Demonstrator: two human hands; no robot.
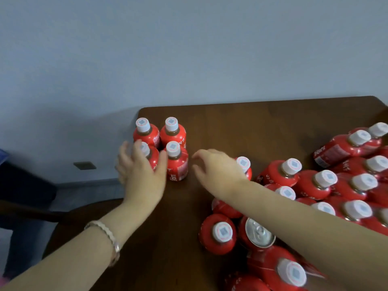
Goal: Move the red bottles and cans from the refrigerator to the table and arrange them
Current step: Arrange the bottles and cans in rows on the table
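Four red white-capped bottles (173, 134) grouped on brown wooden desk (252, 127).
We see left hand (140, 173) fingers spread round one; right hand (216, 169) fingers relaxed, empty.

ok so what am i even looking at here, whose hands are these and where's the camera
There is no machine here: a person wears one camera on the head, looking down at their own two hands. The brown table holds four upright red bottles set in a square, and a loose heap of red bottles on the right with one can among them. The left hand is cupped about the square's near-left bottle; blur hides whether it grips. The right hand hovers open, holding nothing.
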